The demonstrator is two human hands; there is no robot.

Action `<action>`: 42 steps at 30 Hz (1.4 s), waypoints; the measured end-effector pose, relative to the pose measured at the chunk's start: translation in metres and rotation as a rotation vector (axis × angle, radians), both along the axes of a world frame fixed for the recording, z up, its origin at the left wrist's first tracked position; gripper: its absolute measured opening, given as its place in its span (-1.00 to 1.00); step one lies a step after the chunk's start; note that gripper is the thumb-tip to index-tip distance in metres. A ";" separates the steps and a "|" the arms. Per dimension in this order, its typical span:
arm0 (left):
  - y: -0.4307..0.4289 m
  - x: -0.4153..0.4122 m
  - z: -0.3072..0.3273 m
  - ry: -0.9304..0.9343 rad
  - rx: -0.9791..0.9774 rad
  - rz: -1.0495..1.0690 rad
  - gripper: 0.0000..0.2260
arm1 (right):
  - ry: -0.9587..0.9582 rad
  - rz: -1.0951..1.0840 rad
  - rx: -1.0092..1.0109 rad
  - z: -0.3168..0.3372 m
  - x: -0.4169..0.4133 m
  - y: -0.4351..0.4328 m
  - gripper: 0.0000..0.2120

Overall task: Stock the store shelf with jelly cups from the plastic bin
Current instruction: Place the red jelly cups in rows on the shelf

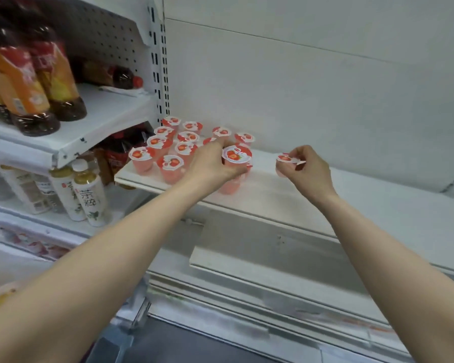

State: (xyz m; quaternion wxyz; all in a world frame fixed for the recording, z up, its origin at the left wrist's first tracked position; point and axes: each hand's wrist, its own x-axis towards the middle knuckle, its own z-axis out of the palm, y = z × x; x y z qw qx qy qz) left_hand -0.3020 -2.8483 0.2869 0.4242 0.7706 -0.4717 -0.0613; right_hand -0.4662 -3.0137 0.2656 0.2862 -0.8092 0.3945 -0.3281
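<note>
Gripping cups: left hand (212, 163) curled round one jelly cup (237, 154), right hand (309, 169) pinching second cup (285, 159). About eleven loose cups (170, 163) on shelf (351, 197) beside, beyond left hand.

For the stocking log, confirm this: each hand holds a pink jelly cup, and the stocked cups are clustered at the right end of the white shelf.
One error: the head view shows the stocked pink jelly cups clustered at the left end of the white metal shelf, not the right. The left hand and right hand each hold one.
</note>
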 end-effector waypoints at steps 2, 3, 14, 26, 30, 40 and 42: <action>-0.019 -0.001 0.000 0.001 -0.009 0.054 -0.44 | 0.001 0.034 0.008 -0.003 0.008 -0.022 -0.75; -0.026 -0.001 -0.001 0.003 -0.012 0.076 -0.42 | 0.005 0.047 0.018 -0.006 0.013 -0.031 -0.74; -0.061 0.008 0.000 0.021 0.006 0.192 -0.46 | 0.080 0.163 -0.007 -0.031 0.056 -0.087 -0.69; -0.075 0.022 -0.005 -0.031 -0.031 0.177 -0.52 | 0.107 0.151 -0.081 -0.039 0.084 -0.126 -0.69; -0.087 0.028 -0.011 -0.098 -0.028 0.147 -0.56 | 0.152 0.204 -0.133 -0.039 0.080 -0.129 -0.68; -0.133 0.007 -0.013 -0.313 0.151 0.027 -0.57 | 0.438 0.355 -0.411 -0.017 0.052 -0.143 -0.49; -0.139 0.003 -0.019 -0.402 0.231 0.031 -0.58 | 0.450 0.342 -0.435 -0.015 0.049 -0.142 -0.48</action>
